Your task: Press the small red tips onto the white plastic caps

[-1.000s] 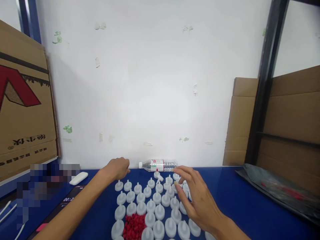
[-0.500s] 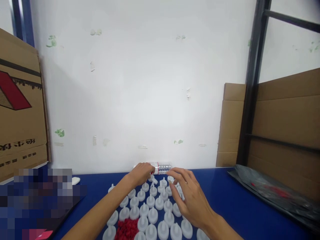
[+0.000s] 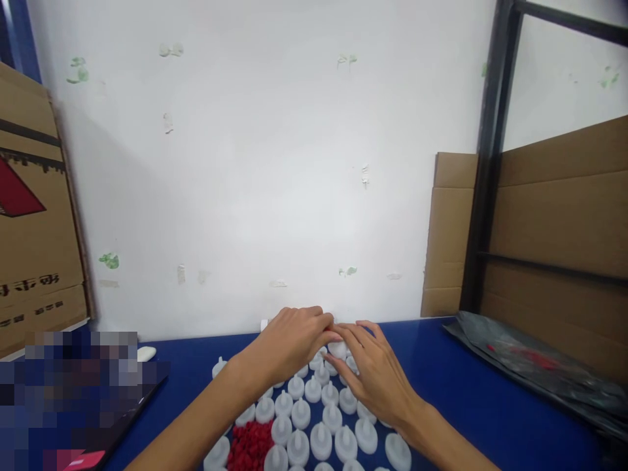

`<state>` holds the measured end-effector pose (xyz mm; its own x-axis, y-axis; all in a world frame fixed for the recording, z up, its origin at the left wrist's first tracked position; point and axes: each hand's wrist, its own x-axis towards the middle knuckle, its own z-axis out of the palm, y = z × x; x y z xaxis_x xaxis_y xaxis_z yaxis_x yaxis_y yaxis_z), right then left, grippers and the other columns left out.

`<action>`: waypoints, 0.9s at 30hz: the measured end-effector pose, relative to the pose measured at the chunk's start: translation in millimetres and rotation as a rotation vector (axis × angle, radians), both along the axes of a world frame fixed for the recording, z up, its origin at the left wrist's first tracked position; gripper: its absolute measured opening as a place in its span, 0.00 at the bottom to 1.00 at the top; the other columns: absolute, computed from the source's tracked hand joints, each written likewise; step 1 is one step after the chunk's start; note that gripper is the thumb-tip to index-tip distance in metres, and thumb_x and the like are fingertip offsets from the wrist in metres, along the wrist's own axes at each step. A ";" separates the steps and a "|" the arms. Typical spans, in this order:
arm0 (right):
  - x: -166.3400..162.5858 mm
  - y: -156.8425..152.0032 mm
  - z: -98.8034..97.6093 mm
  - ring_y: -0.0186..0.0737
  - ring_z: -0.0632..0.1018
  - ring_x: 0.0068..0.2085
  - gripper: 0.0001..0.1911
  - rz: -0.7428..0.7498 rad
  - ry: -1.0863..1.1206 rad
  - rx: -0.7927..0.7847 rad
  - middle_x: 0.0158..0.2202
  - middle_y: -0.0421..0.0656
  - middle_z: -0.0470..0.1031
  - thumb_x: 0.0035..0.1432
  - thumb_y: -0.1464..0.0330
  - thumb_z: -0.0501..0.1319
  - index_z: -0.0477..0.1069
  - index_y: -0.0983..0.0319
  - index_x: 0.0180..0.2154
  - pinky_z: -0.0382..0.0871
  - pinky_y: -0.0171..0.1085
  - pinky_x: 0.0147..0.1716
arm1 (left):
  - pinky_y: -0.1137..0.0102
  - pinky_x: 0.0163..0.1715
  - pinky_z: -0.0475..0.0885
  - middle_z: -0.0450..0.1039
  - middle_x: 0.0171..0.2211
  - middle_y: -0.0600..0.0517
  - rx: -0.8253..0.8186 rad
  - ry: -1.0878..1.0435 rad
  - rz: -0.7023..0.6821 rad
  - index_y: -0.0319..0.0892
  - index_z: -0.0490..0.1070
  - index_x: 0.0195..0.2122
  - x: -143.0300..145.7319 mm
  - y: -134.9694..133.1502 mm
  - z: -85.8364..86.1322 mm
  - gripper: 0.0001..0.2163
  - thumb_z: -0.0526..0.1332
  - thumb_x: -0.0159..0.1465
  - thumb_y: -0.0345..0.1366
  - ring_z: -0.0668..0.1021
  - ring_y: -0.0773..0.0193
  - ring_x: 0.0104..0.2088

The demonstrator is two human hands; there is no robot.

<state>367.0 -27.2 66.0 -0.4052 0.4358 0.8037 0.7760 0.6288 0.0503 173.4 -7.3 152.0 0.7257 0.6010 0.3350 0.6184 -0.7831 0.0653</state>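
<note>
Rows of white plastic caps with pointed spouts [image 3: 321, 440] stand on the blue table. My right hand [image 3: 370, 366] is at the far side of the rows, thumb and fingers curved around one white spouted cap [image 3: 337, 348]. From the left, my left hand [image 3: 299, 337] meets it there, its fingers pinched together at the top of that cap. Whatever small thing the left fingertips pinch is hidden. Near my left forearm lies a heap of small red pieces [image 3: 250, 445] among the caps.
A clear bottle's end [image 3: 264, 324] shows behind my left hand by the wall. A printed cardboard box [image 3: 39, 248] stands at left, above a blurred-out patch. Dark plastic bags [image 3: 530, 366] lie at right, beside a black metal frame [image 3: 485, 163] and cardboard.
My left hand has moved right, from beside the bottle to my right hand, and the two now meet over a white cap. The view has shifted slightly.
</note>
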 end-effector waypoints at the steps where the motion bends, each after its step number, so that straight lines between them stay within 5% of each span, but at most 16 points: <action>1: 0.4 -0.7 0.7 0.48 0.80 0.48 0.13 0.027 -0.001 0.001 0.49 0.49 0.79 0.71 0.69 0.56 0.67 0.61 0.55 0.65 0.52 0.55 | 0.67 0.33 0.65 0.76 0.37 0.48 -0.015 0.000 -0.009 0.43 0.72 0.39 0.2 -2.7 0.7 0.14 0.52 0.76 0.42 0.77 0.58 0.34; 5: -0.5 -6.4 5.1 0.46 0.79 0.43 0.11 0.086 -0.001 0.002 0.43 0.46 0.80 0.69 0.70 0.56 0.69 0.60 0.51 0.62 0.53 0.55 | 0.67 0.34 0.64 0.72 0.29 0.51 -0.154 -0.010 -0.080 0.43 0.67 0.31 -5.6 -2.7 3.8 0.17 0.48 0.76 0.40 0.73 0.61 0.30; 12: -6.8 -14.3 7.2 0.47 0.78 0.41 0.13 0.086 -0.068 0.052 0.43 0.47 0.79 0.70 0.66 0.56 0.68 0.61 0.54 0.61 0.53 0.53 | 0.70 0.23 0.58 0.51 0.20 0.58 -0.479 -0.042 -0.189 0.44 0.53 0.23 -20.1 4.8 15.2 0.24 0.47 0.75 0.51 0.56 0.68 0.21; 15: 1.2 -8.5 7.4 0.45 0.79 0.39 0.12 0.075 -0.064 0.109 0.40 0.46 0.80 0.70 0.70 0.54 0.68 0.62 0.53 0.61 0.52 0.53 | 0.71 0.20 0.56 0.51 0.21 0.59 -0.611 -0.072 -0.189 0.44 0.54 0.24 -43.5 3.4 34.2 0.25 0.45 0.74 0.56 0.55 0.69 0.20; 17: 10.0 -1.0 8.0 0.44 0.80 0.39 0.10 0.050 -0.041 0.140 0.40 0.46 0.80 0.71 0.70 0.56 0.68 0.62 0.52 0.62 0.52 0.53 | 0.72 0.21 0.58 0.53 0.21 0.59 -0.746 -0.138 -0.119 0.44 0.57 0.26 -62.7 2.5 47.9 0.24 0.50 0.72 0.56 0.58 0.69 0.20; 19: 17.3 6.3 8.0 0.46 0.80 0.43 0.10 0.001 -0.013 0.141 0.43 0.48 0.81 0.71 0.69 0.57 0.69 0.62 0.51 0.63 0.52 0.54 | 0.72 0.25 0.63 0.60 0.22 0.57 -0.716 -0.040 0.005 0.43 0.61 0.26 -76.8 3.6 54.6 0.21 0.54 0.72 0.51 0.64 0.68 0.22; 22: 19.2 10.9 6.0 0.48 0.80 0.46 0.09 -0.028 0.014 0.109 0.45 0.49 0.80 0.70 0.69 0.58 0.69 0.62 0.51 0.67 0.51 0.52 | 0.72 0.25 0.63 0.70 0.25 0.55 -0.699 0.263 0.241 0.43 0.71 0.26 -79.2 9.2 43.4 0.13 0.61 0.66 0.43 0.70 0.65 0.26; 27: 6.2 2.4 -0.1 0.48 0.79 0.47 0.12 0.071 -0.019 0.022 0.47 0.50 0.78 0.67 0.73 0.57 0.70 0.61 0.52 0.72 0.49 0.48 | 0.72 0.22 0.64 0.75 0.21 0.54 -0.796 0.406 0.270 0.43 0.75 0.21 -55.1 16.9 8.9 0.07 0.71 0.51 0.35 0.74 0.62 0.24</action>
<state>373.2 -24.8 65.9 -0.4497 0.3880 0.8045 0.7284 0.6806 0.0789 118.4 9.6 160.9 0.4992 0.7099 -0.4968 0.8660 -0.4268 0.2604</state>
